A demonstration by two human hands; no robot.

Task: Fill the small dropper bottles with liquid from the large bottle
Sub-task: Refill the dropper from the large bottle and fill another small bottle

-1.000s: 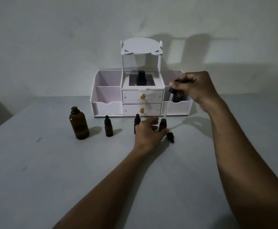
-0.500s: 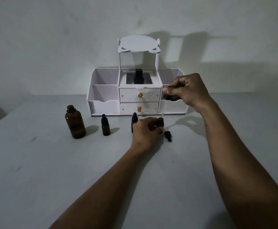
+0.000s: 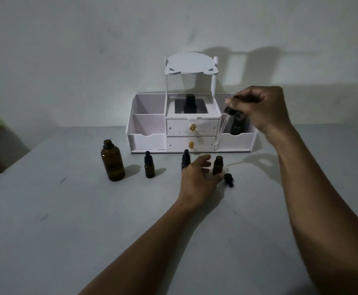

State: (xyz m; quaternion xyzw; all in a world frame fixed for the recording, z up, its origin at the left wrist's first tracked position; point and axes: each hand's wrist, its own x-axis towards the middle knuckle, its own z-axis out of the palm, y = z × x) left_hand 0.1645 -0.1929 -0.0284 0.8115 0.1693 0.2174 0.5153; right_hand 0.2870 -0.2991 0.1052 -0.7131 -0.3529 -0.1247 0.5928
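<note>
- large amber glass bottle (image 3: 112, 160), round, uncapped, mouth open, upright on the grey table (image 3: 67, 220), leftmost of the row, toward the table's far edge
- small dark dropper bottle with black bulb cap (image 3: 149, 165), upright, capped, just right of the large bottle
- second small capped dropper bottle (image 3: 185, 158), upright, mid-row, lower part hidden
- small amber bottle with no cap (image 3: 217, 165), upright, open neck, right end of row
- black dropper cap (image 3: 228, 179) lying on its side on the table, just right of the open bottle
- clear glass pipette with black collar (image 3: 224, 124), held in the air, tilted, tip down-left, above the open small bottle
</note>
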